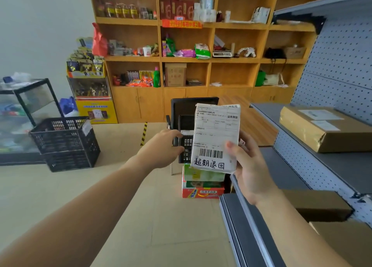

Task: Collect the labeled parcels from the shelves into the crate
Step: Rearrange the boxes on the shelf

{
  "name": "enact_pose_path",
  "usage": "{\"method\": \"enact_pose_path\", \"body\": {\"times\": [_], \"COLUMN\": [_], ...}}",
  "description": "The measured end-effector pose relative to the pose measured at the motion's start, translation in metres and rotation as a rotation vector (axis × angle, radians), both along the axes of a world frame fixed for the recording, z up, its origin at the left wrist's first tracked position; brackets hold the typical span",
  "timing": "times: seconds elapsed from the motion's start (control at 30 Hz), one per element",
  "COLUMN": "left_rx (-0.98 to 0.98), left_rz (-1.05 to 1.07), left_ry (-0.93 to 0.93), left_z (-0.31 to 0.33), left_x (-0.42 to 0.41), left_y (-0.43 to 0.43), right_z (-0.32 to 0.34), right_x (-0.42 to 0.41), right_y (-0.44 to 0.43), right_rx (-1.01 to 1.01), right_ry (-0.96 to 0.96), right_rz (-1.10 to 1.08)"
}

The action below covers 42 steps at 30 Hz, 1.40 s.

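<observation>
White parcel [216,133] gripped in right hand [251,166]: upright, slightly tilted, label toward camera. Thumb on label's lower right edge, fingers behind.
Left hand [161,150] just left of parcel, fingers curled round black keypad device [186,144]; device partly hidden behind parcel.
Both forearms stretched forward, hands level with each other.
Black crate [64,142] well left of left hand, on floor, bare floor between.
Grey shelf [302,166] edge close right of right hand; brown parcel [326,129] on it, farther right.
</observation>
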<state>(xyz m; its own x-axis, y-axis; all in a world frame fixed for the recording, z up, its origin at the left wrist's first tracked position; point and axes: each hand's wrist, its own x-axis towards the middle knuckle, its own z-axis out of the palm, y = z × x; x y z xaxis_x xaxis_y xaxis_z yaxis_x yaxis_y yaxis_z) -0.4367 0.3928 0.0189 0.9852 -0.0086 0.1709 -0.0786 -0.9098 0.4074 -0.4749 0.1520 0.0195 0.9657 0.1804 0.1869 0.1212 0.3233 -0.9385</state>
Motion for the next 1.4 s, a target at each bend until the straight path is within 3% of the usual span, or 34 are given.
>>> {"method": "enact_pose_path", "body": {"times": [0.47, 0.93, 1.23, 1.4], "left_rx": [-0.002, -0.071, -0.243, -0.438], "left_rz": [0.124, 0.062, 0.067, 0.132], "left_ry": [-0.032, 0.049, 0.216, 0.282], "left_z": [0.007, -0.055, -0.116, -0.155], "left_x": [0.227, 0.450, 0.596, 0.647], "left_y": [-0.001, 0.064, 0.107, 0.107], "right_z": [0.013, -0.050, -0.118, -0.167], "right_x": [0.260, 0.489, 0.630, 0.691], "right_y": [0.005, 0.065, 0.111, 0.123], "right_rx": [0.022, -0.020, -0.111, -0.162], "right_ry": [0.010, 0.136, 0.334, 0.474], "right_rz": [0.077, 0.049, -0.029, -0.051]}}
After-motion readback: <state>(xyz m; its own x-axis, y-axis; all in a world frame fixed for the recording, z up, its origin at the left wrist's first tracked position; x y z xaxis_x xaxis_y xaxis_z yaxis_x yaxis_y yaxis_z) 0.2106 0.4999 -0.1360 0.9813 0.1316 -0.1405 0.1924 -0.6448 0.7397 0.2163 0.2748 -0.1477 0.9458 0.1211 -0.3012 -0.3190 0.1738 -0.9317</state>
